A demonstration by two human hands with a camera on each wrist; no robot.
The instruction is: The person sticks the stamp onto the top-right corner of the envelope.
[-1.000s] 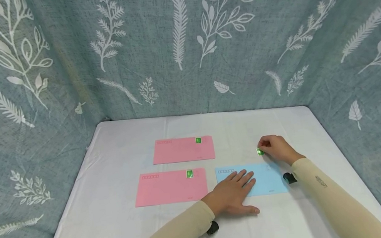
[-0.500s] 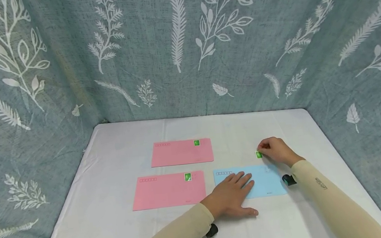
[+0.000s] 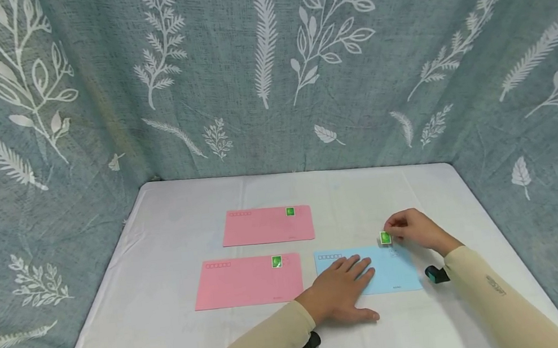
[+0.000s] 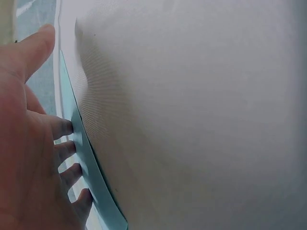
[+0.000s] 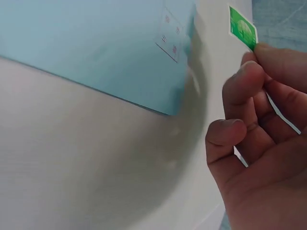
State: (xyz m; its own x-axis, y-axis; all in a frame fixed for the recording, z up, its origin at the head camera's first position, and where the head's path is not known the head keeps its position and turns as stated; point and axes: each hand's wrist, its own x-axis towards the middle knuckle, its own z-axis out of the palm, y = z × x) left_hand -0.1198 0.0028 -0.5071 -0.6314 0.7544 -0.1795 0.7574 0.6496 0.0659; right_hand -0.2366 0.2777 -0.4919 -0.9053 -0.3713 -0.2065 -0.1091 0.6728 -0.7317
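Observation:
A blue envelope lies flat on the white table, with a row of small boxes at its upper left and a printed square at its upper right. My left hand rests spread over its left part, fingers straight. My right hand pinches a green stamp with a white border by one corner, between thumb and forefinger. In the head view the stamp overlaps the envelope's top edge near the printed square. The right wrist view shows the stamp face out, beyond the envelope's edge.
Two pink envelopes lie on the white table, one at the back and one left of the blue envelope. Each bears a green stamp at its upper right. A leaf-patterned curtain stands behind the table and along both sides.
My right hand has brought the pinched stamp nearer to me, from beyond the blue envelope to its top edge. The left hand has stayed in place on the envelope.

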